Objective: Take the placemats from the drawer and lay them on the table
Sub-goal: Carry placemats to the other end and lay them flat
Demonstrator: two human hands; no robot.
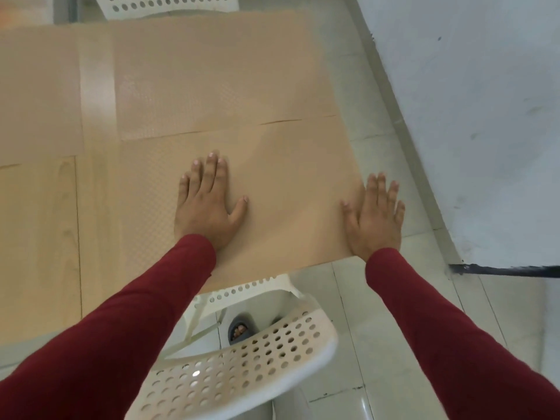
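Observation:
Several tan textured placemats lie flat on the light wooden table. The nearest placemat covers the table's near right corner. My left hand rests palm down on it, fingers spread. At that mat's right edge my right hand lies flat and open, partly over the table's side. A second placemat sits just beyond, its near edge overlapping the first. A third placemat lies at the far left, and another placemat at the near left. The drawer is out of view.
A white perforated chair stands between me and the table's near edge. Another white chair is at the far side. A white wall runs along the right, with tiled floor between it and the table.

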